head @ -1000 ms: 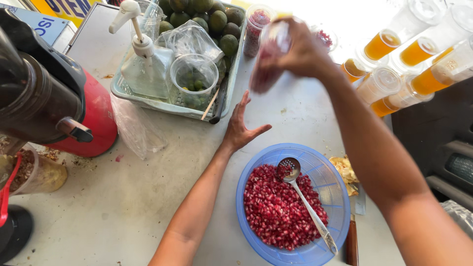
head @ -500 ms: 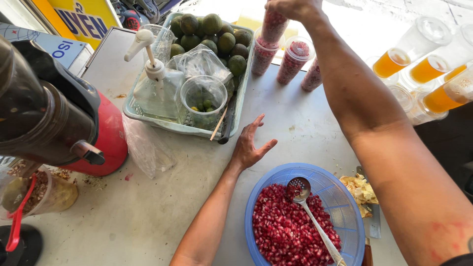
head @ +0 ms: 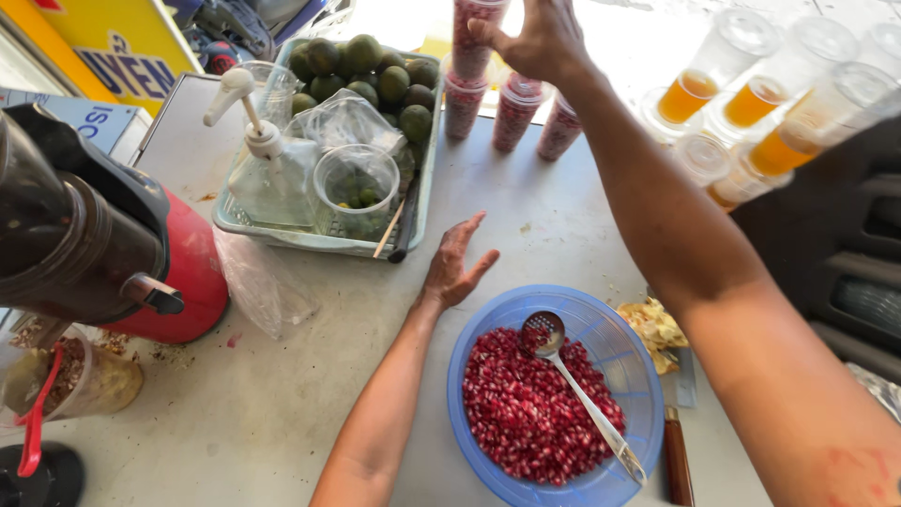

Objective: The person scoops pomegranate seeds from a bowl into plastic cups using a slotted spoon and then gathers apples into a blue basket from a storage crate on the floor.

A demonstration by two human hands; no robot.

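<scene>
Your right hand [head: 535,38] is stretched to the far edge of the grey counter [head: 282,413], fingers clamped on a clear plastic cup of red pomegranate seeds [head: 474,33]. That cup sits on top of another filled cup, and its upper part is cut off by the frame, so you can't see any lid. Two more filled cups [head: 518,111] stand just beside the stack, partly hidden by your wrist.

Your left hand [head: 455,268] is released, fingers spread, holding nothing. Whether the palm touches the counter is hard to tell. It sits between the pale green plastic tray of dark green limes [head: 319,242] and the round blue plastic bowl of pomegranate seeds [head: 601,314]. A metal slotted spoon [head: 582,394] lies in that bowl.

A wooden-handled knife [head: 678,451] lies just right of the bowl, blade mostly hidden under pale peel scraps [head: 657,329]. Clear cups of orange juice [head: 751,103] at far right are washed out by glare. A red and black juicer [head: 113,253] is cut off at the left edge.
</scene>
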